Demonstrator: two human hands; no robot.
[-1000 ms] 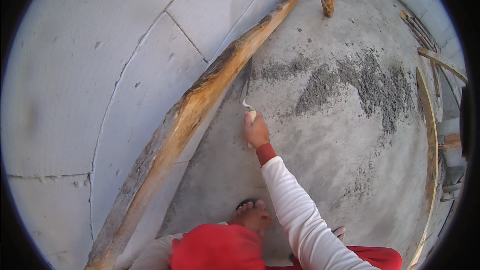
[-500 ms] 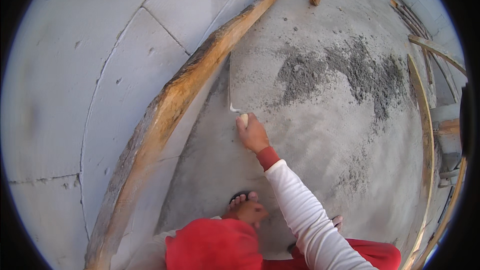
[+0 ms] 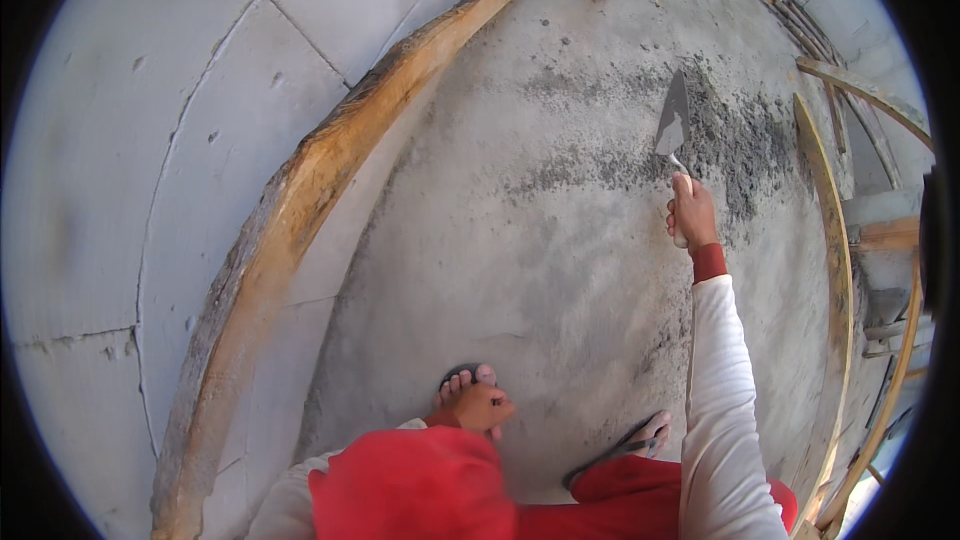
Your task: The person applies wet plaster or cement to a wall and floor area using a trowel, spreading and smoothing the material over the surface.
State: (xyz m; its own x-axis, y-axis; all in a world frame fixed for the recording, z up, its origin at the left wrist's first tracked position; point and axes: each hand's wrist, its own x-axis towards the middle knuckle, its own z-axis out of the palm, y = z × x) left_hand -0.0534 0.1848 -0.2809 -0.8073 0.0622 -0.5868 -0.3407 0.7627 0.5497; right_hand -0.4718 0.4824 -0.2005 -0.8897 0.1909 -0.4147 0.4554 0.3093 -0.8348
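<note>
The timber (image 3: 330, 150) is running alongside the block wall (image 3: 230, 140). Your left hand (image 3: 475, 407) is hovering by your foot (image 3: 460, 378) (its grip is too poorly shown to tell). A pale strip (image 3: 580, 130) is now showing where dark crumbs were lying. The trowel (image 3: 674, 115), shifted from the timber side, is reaching the grey mix (image 3: 745, 145), your right hand (image 3: 692, 212) clasping its handle, suggesting material is being drawn rightward.

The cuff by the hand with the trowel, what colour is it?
The cuff is dark red, ending a white sleeve; see the head view.
</note>
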